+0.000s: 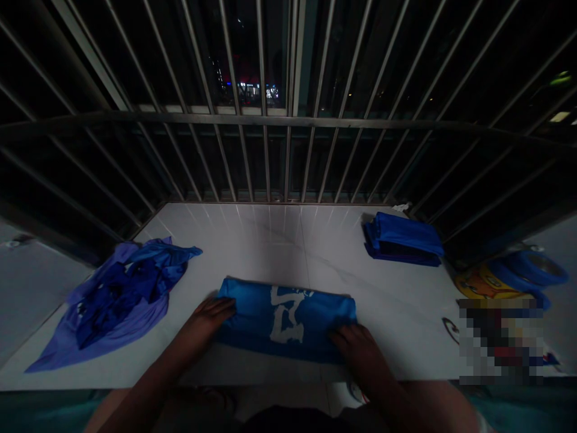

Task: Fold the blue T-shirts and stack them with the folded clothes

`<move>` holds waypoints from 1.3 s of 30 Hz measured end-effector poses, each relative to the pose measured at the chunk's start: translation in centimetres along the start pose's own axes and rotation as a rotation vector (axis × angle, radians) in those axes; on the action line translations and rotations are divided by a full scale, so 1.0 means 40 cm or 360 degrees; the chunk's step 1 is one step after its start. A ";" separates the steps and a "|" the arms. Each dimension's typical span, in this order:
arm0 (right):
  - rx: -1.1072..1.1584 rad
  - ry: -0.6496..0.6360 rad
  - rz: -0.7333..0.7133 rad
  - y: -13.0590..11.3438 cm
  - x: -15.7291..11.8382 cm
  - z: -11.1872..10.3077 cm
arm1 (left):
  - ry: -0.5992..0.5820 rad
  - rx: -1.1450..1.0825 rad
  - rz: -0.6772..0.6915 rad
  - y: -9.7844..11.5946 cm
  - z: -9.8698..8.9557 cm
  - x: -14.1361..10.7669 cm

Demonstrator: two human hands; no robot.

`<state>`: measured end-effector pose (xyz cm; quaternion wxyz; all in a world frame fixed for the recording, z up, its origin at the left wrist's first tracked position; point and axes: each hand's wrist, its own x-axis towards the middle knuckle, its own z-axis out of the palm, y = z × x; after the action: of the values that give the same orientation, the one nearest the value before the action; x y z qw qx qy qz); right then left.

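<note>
A folded piece of blue fabric (252,319) with white lettering lies on the white surface right in front of me. My left hand (216,311) rests on its left edge, fingers stretched out over the cloth. At the opposite edge my right hand (354,340) presses on the fabric, its fingers spread on top. Both thumbs are hard to make out in the dim light. The cloth is spread as a wide, low rectangle between the hands.
To the left lies a crumpled heap of blue and purple cloth (135,294). A neat stack of folded blue fabric (403,237) sits at the back right. At far right are a yellow cartoon-printed item (489,282) and blue tape-like rolls (532,270). Metal bars (288,121) enclose the back.
</note>
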<state>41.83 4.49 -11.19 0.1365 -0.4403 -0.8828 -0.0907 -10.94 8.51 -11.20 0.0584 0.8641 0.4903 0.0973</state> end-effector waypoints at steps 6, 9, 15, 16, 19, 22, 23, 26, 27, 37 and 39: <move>0.0035 -0.0232 0.0164 0.002 -0.047 0.027 | -0.0106 -0.0147 -0.0099 0.011 0.082 -0.078; 0.0074 -0.0276 0.0205 -0.001 -0.056 0.024 | -0.0098 -0.0170 -0.0115 0.017 0.080 -0.094; 0.0286 -0.0382 0.0308 -0.031 -0.018 -0.027 | -0.0078 -0.0093 -0.0115 0.079 0.002 -0.033; 0.0311 -0.0367 0.0334 -0.043 0.011 -0.028 | -0.0060 -0.0091 -0.0123 0.099 -0.006 -0.001; 0.0369 -0.0368 0.0412 -0.087 0.128 -0.007 | -0.0030 -0.0099 -0.0130 0.165 -0.004 0.114; 0.0434 -0.0470 0.0477 -0.111 0.225 0.030 | -0.0025 -0.0096 -0.0156 0.199 0.027 0.197; 0.0446 -0.0498 0.0507 -0.107 0.241 0.039 | -0.0017 -0.0089 -0.0177 0.196 0.037 0.207; 0.0430 -0.0521 0.0605 -0.059 0.234 0.052 | 0.0024 -0.0064 -0.0247 0.151 0.056 0.188; 0.0406 -0.0521 0.0644 -0.036 0.219 0.052 | 0.0033 -0.0056 -0.0269 0.131 0.059 0.171; 0.0375 -0.0562 0.0578 0.089 0.177 0.011 | -0.0078 -0.0125 -0.0430 0.031 -0.019 0.128; 0.0461 -0.0647 0.0537 0.101 0.195 -0.011 | -0.0228 -0.0251 -0.0344 0.016 -0.051 0.149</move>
<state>40.66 12.64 -8.11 0.0316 -0.5660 -0.8100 0.1502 -7.90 13.31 -8.45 0.1710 0.8039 0.5658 0.0667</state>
